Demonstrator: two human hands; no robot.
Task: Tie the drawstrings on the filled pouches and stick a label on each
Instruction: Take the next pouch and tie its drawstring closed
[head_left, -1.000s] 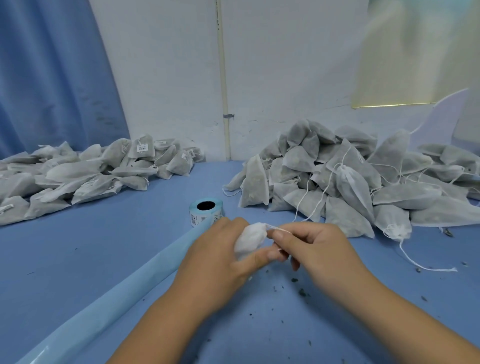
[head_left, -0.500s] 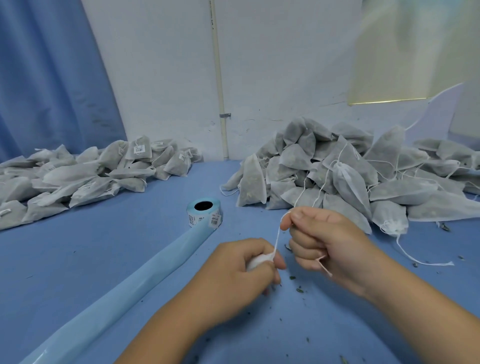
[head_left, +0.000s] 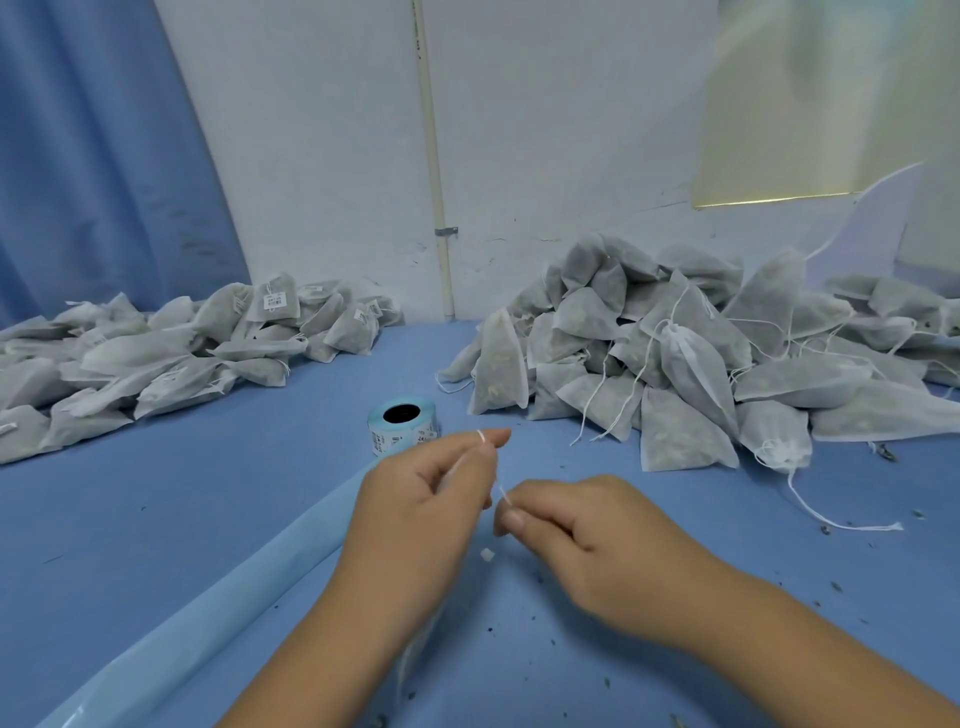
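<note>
Drawstring (head_left: 504, 494), thin white cord: left hand (head_left: 421, 504) fingers (head_left: 493, 439) hook it, right hand (head_left: 587, 525) pinches end (pouch (head_left: 415, 654) blurred).

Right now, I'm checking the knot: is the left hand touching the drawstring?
Touching. The head view shows the drawstring looped over the index fingertip of the left hand.

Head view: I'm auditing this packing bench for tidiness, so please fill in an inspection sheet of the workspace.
Surface: blue table.
Job's things: labelled grey fabric pouches piled left; unlabelled pouches piled right; blue label roll between them, its pale backing strip trailing forward.
Clutter: dark crumbs scattered.
Hands: left hand and right hand both hold a white drawstring; its pouch is mostly hidden.
Cables: nothing seen.
Surroundings: blue curtain, white wall.
</note>
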